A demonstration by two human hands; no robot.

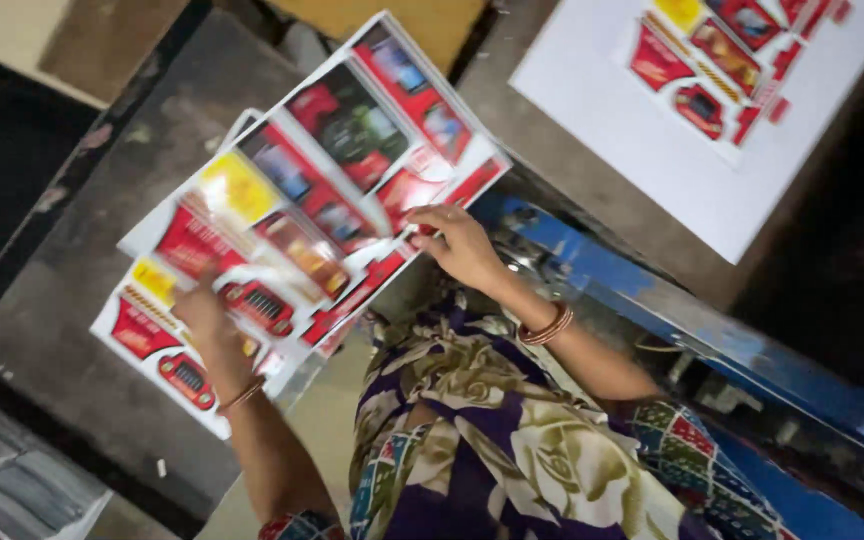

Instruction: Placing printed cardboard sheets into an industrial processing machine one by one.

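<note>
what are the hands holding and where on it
Both hold the top printed die-cut sheet: left hand at its lower-left edge, right hand pinching the right edge. More sheets lie beneath.

Dark grey worktop [72, 330] scuffed and dimly lit, blue-painted metal frame [712, 340] chipped along its edge, tan floor [327, 425] seen below, black panel [2, 160] set at left

Soft, dim indoor light falls from above, glaring palely off the glossy printed sheets [312, 190] and the white board [652, 130], while the dark corners sink into shadow and motion blur softens the whole tilted view.
</note>
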